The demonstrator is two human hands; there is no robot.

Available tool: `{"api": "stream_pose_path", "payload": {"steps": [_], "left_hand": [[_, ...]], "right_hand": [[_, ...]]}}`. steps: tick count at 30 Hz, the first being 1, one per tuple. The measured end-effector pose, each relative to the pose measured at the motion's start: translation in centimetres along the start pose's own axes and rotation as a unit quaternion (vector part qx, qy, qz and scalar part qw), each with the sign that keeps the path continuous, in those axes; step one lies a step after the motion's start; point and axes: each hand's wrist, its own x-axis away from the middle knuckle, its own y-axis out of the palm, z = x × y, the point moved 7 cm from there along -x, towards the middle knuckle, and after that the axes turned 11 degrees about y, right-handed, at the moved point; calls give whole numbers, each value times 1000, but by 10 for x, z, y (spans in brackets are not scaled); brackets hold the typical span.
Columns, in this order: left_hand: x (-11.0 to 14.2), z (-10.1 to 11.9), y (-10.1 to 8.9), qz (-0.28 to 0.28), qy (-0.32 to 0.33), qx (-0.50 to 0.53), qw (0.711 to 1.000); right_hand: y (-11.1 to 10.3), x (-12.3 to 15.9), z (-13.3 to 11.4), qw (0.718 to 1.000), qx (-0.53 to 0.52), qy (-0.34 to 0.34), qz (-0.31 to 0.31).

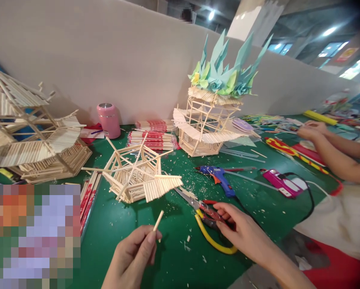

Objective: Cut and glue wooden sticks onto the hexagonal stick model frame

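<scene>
My left hand (134, 257) pinches a short piece of wooden chopstick (158, 220) between thumb and fingers, tilted upward. On the green table, my right hand (240, 230) has its fingers curled on the red and black handles of a pair of pliers (210, 212). Scissors with a yellow handle (214, 241) lie against the pliers, their blades (186, 197) pointing away to the left. Just beyond my hands stands a low framework of wooden sticks (132, 172). A slatted roof panel (162, 188) slopes from its near right side.
A blue glue gun (219, 176) and a pink power strip (284, 184) with cables lie right. Taller stick pavilions stand left (32, 132) and behind (207, 120), near a pink cup (108, 120) and chopstick packs (151, 139). Another person's arms (333, 144) reach in from the right.
</scene>
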Motion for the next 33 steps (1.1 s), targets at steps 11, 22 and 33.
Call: {"api": "stream_pose_path", "payload": {"steps": [11,22,33], "left_hand": [[-2,-24,-9,28,-38,71,996],[-1,-22,-20,65,-11,133,989],[0,-12,-22,34,47,37,998]], "right_hand": [[8,4,-13,995,88,-5,-53],[23,45,-41,955,-235,75,-165],[32,43,-86,970,-165,0,-179]]}}
